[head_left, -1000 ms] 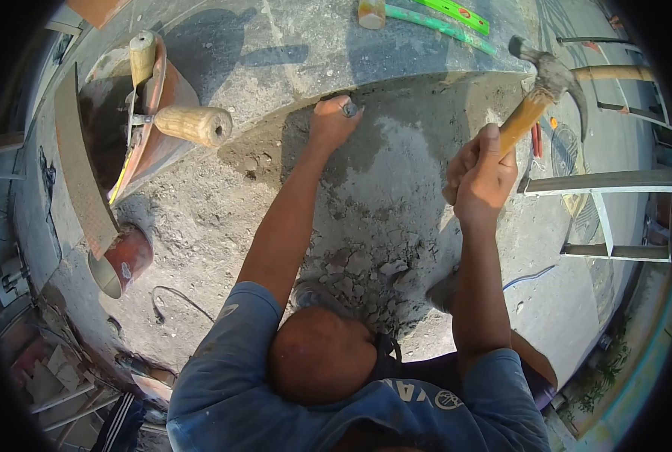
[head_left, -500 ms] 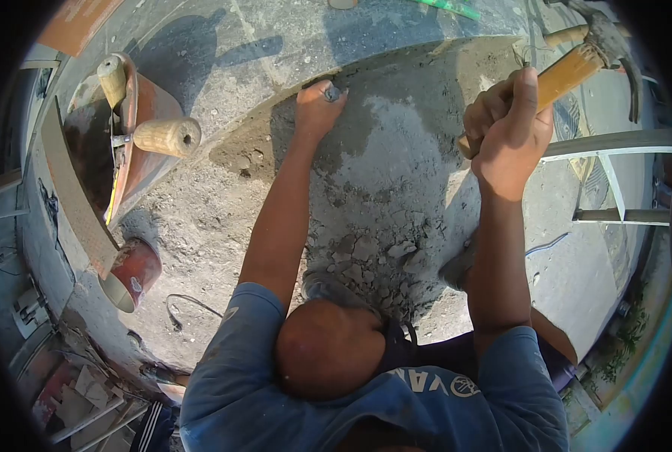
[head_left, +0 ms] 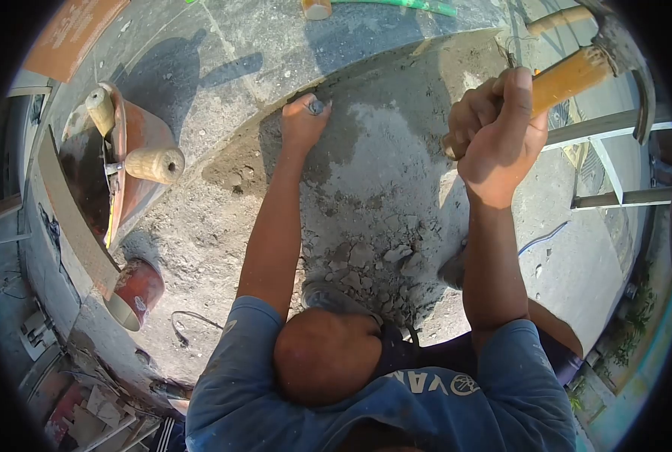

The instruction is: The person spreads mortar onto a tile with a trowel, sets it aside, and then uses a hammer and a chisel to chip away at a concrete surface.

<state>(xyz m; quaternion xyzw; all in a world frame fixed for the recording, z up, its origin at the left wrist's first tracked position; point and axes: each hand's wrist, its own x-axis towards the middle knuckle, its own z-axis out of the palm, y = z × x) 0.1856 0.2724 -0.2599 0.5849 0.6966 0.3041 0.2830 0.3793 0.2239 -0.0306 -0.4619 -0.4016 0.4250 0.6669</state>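
Observation:
In the upper middle of the head view, my left hand point(head_left: 301, 124) is closed around a chisel point(head_left: 316, 107), whose round grey struck end shows above the fist. Its tip is hidden below the hand, by the edge where the rough floor meets a smoother raised slab point(head_left: 223, 90). My right hand point(head_left: 501, 135) grips the wooden handle of a claw hammer point(head_left: 573, 79), held up at the right and apart from the chisel. The hammer's metal head sits at the upper right. Broken concrete pieces point(head_left: 366, 264) lie between my feet.
To the left stands a tub point(head_left: 144, 135) with wooden-handled trowels point(head_left: 153, 164) across it. A red can point(head_left: 136, 290) lies on its side nearby. Metal framing point(head_left: 622, 200) stands at the right, a blue cord point(head_left: 543, 239) on the floor. A green tube point(head_left: 403, 6) lies at the top.
My right hand has lifted the hammer slightly, and its head looms larger in the view. My left hand keeps its hold on the chisel at the slab edge. The view has shifted a little.

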